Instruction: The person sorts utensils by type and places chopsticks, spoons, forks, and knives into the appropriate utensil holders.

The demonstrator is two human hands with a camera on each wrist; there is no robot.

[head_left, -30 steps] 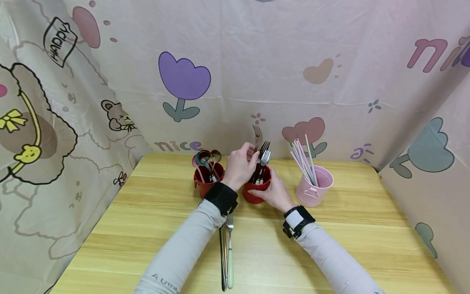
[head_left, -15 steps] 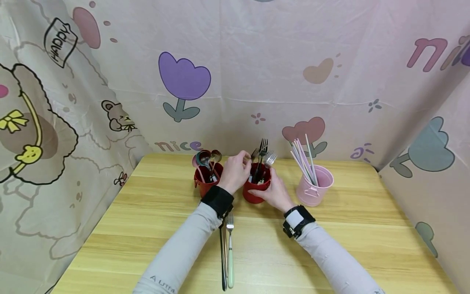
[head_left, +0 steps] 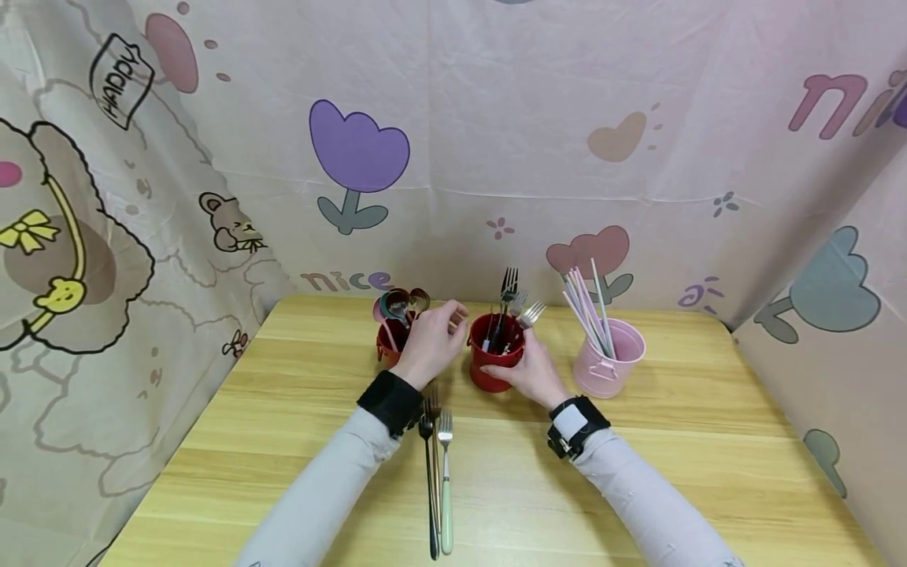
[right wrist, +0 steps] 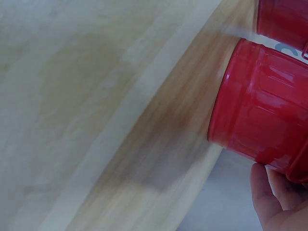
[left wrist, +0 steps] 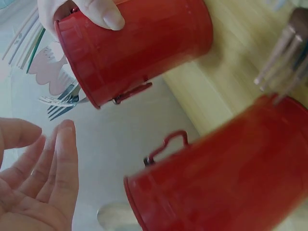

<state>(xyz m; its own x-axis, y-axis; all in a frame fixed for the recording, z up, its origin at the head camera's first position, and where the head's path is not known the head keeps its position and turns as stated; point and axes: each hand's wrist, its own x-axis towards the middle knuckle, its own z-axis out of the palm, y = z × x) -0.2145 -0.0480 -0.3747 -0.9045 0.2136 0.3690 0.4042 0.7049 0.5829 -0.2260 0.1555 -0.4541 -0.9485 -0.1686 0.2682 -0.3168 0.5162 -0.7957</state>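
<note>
My right hand [head_left: 536, 376] grips the side of a small red bucket [head_left: 489, 379], with the thumb across its front. Several forks [head_left: 509, 285] stand in this bucket, tines up and leaning different ways. To its left, clear of the rim, my left hand [head_left: 434, 340] holds nothing; its fingers [left wrist: 66, 154] are loosely bent in the left wrist view. That hand partly hides a second red bucket [head_left: 386, 359] with several spoons [head_left: 397, 303]. In the right wrist view, fingertips [right wrist: 260, 180] touch the gripped bucket [right wrist: 269, 106].
Three forks lie side by side on the wooden table [head_left: 602, 488]: a black one [head_left: 430, 480], a copper-coloured one [head_left: 436, 457] and one with a pale green handle [head_left: 446, 512]. A pink bucket [head_left: 598, 378] with several thin sticks [head_left: 590, 311] stands right. A patterned cloth [head_left: 496, 142] hangs behind.
My left hand lowered a copper-coloured fork into the middle bucket, let go and drew back left and towards me. The forks shifted, one tipping right. My right hand stayed on the bucket.
</note>
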